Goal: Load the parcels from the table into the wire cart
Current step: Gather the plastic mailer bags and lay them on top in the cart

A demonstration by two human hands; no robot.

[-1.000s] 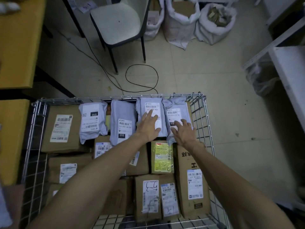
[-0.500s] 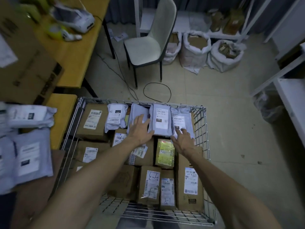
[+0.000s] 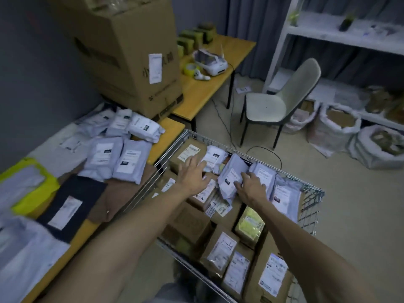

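Note:
The wire cart [image 3: 310,189] stands by the table, packed with brown boxes and grey mailers. My left hand [image 3: 192,173] is spread open over a brown box [image 3: 185,149] and a white mailer [image 3: 215,156] at the cart's far side. My right hand [image 3: 251,188] grips the right edge of a grey mailer [image 3: 229,178], which sits tilted among the other mailers at the far end. On the yellow-topped table [image 3: 172,132] to the left lie several parcels: grey mailers [image 3: 118,159], a white one [image 3: 144,127], a black one [image 3: 70,204] and a yellow one [image 3: 32,195].
A big cardboard box [image 3: 131,57] stands on the table behind the parcels. A chair [image 3: 282,101], a loose floor cable [image 3: 264,149], white sacks [image 3: 336,127] and a white shelf unit [image 3: 323,33] lie beyond the cart. A white headset [image 3: 209,60] sits on the far table.
The view has swung left, bringing the table's parcels into sight. My left hand moved left off the mailers towards the brown box. My right hand shifted onto the middle grey mailer, now tilted.

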